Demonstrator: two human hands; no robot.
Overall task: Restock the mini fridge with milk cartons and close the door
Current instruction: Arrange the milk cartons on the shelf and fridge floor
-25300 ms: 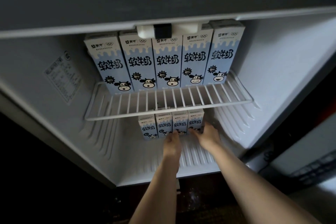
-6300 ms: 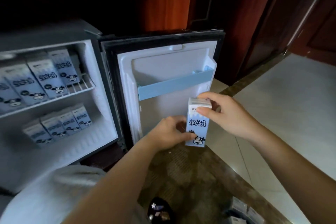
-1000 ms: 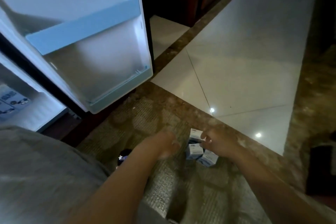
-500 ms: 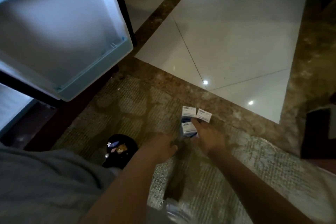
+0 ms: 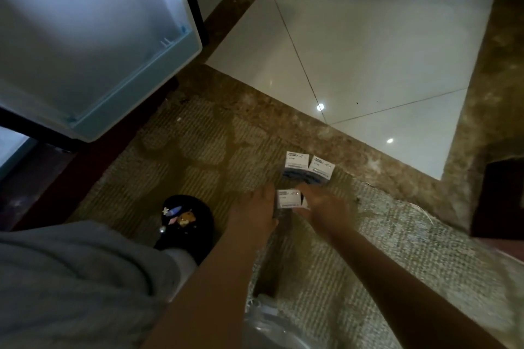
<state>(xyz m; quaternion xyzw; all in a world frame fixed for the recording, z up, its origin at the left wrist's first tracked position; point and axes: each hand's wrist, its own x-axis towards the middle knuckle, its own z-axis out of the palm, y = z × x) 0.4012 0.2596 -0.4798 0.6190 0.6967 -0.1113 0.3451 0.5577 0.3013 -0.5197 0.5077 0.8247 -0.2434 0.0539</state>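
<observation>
Lower centre of the frame: both hands close on one milk carton (image 5: 289,199) standing upright on the floor. The left hand (image 5: 255,211) lies against its left side, fingers together; the right hand (image 5: 319,204) wraps its right side, thumb and fingers curled round the pack. The grip from both flanks appears intended to lift it squarely without tipping. Whether it has left the floor cannot be determined.

Just above it in the frame, two further cartons (image 5: 307,167) stand touching each other, tops upward, evidently stock awaiting transfer.

Upper left: the fridge door (image 5: 93,45) hangs open, its lower door shelf (image 5: 136,88) showing no contents. The door is left wide, presumably to allow loading; closing remains outstanding.

Surface: a brown patterned mat (image 5: 198,150) over mottled stone border, adjoining glossy pale floor tiles (image 5: 368,51) at upper right, which reflect ceiling lights. A black shoe with charms (image 5: 184,221) sits lower left of centre, beside a grey trouser leg (image 5: 71,278). Lighting is dim.
</observation>
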